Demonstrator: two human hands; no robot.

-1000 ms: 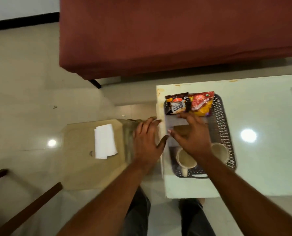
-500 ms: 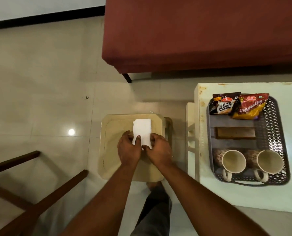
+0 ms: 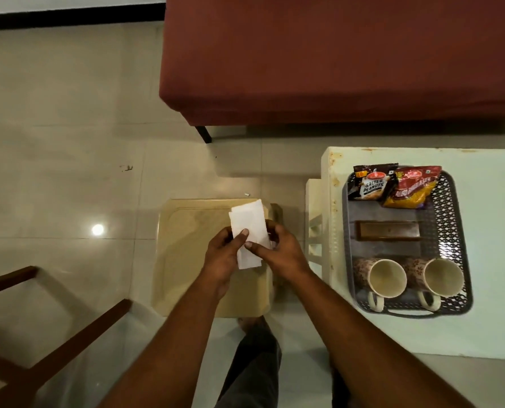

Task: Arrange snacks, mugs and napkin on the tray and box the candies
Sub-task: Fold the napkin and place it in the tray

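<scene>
- Below a wide maroon sofa (image 3: 333,54): pale worktop (image 3: 495,260) at right, beige stool (image 3: 186,260) at centre, well apart from dark chair legs (image 3: 53,334) at lower left.
- On the worktop: grey mesh tray (image 3: 448,219) holding two snack packets (image 3: 392,185), a brown box (image 3: 388,230), two mugs (image 3: 407,278).
- Half a second ago flat on the stool; now lifted clear: white napkin (image 3: 249,228), last item missing from the tray.
- Left hand (image 3: 224,254) and right hand (image 3: 277,251): each grip clamped on the napkin.
- Between napkin and tray: only the stool's edge and a gap.
</scene>
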